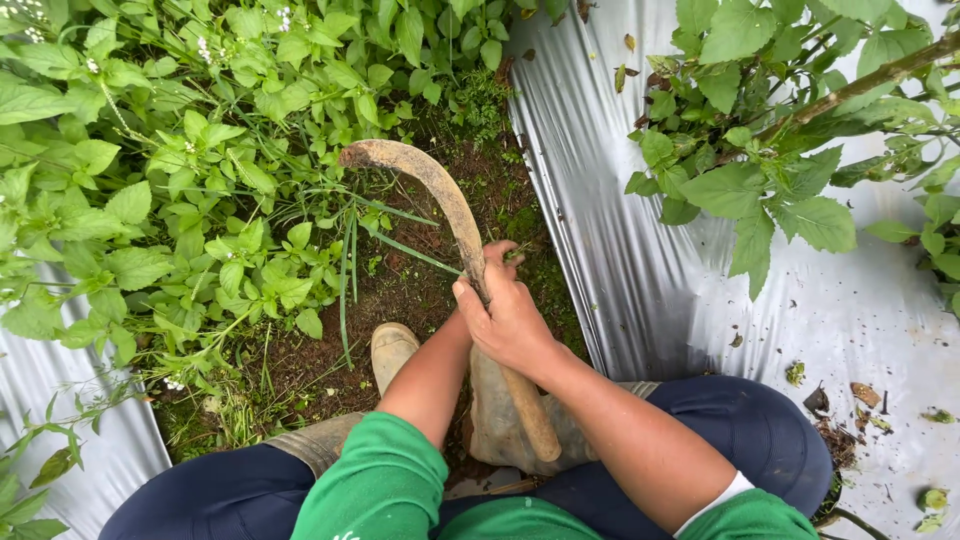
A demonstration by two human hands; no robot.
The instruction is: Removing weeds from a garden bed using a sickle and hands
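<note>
Rusty sickle (440,190) | right hand (512,322) fisted round its handle, forearm angled inward | left hand (497,254) mostly hidden behind, grip unclear

One rusty curved sickle (440,205) with a single wooden handle (530,410), gripped by two hands: the right hand (512,325) over the left hand (497,255). Two mud-stained rubber boots (392,350) show between two sheets of silver plastic mulch (640,270).
</note>
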